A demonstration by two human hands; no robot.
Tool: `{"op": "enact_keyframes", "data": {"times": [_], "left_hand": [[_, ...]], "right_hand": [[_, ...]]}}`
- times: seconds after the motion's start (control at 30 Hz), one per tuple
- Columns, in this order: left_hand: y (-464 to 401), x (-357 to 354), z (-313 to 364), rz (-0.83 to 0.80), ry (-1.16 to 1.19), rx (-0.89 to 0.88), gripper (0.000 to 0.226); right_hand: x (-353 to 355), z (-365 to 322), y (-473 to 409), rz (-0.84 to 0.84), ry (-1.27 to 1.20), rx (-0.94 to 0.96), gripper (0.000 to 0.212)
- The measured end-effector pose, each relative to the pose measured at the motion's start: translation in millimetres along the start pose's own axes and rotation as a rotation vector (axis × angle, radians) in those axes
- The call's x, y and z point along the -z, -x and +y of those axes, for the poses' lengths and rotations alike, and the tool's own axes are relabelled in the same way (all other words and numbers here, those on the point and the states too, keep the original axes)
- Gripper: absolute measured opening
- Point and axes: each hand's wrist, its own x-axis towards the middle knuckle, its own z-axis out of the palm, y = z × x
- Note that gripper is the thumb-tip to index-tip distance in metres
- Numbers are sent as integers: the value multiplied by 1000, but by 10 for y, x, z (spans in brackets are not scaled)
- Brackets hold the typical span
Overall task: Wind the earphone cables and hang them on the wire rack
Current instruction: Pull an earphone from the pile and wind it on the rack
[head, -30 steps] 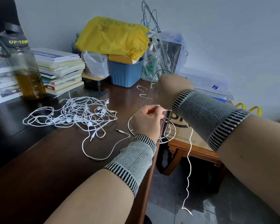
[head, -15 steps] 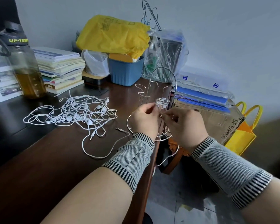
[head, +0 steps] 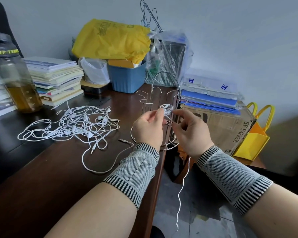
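- Since half a second ago the right hand [head: 190, 133] has drawn slightly back from the coil, and the free tail of cable now hangs lower past the desk edge; a second ago that forearm was lifted across the rack
- The dark wooden desk [head: 41, 177] is smooth and bare in front, cluttered behind, with stacked books [head: 57, 78] and a blue plastic bin [head: 127, 78] under a crinkled yellow bag
- The wire rack [head: 162, 103] stands at the desk's right edge, thin shiny metal with curved hooks and a round base, close enough for hanging, I judge
- A loose heap of white earphone cables [head: 72, 126], limp and tangled, lies left of the rack, waiting
- The left hand [head: 149, 129] pinches a small wound coil [head: 167, 109] just in front of the rack's hooks, probably to keep its loops from springing open
- The right hand's fingers curl around the trailing strand, apparently feeding it for another turn; the coil is not yet hooked
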Motion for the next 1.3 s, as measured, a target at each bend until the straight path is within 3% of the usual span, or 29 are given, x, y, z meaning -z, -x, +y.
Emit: {"op": "enact_keyframes", "data": {"times": [0.17, 0.33, 0.53, 0.63, 0.93, 1.13, 1.3], "left_hand": [[-17, -8, -2, 28, -20, 28, 20], [-13, -7, 46, 53, -29, 32, 26], [-12, 6, 22, 85, -99, -26, 28], [15, 1, 12, 40, -67, -38, 18], [43, -8, -9, -28, -96, -127, 25], [21, -17, -19, -14, -81, -86, 21], [14, -18, -20, -25, -51, -62, 18]], "right_hand": [[-18, -5, -7, -2, 16, 43, 46], [8, -38, -93, -74, 7, -23, 41], [81, -111, -133, -91, 173, 58, 40], [83, -112, -124, -82, 201, 75, 40], [122, -84, -128, -118, 231, 94, 39], [111, 32, -3, 36, 153, 157, 15], [90, 130, 63, 61, 75, 58, 9]]}}
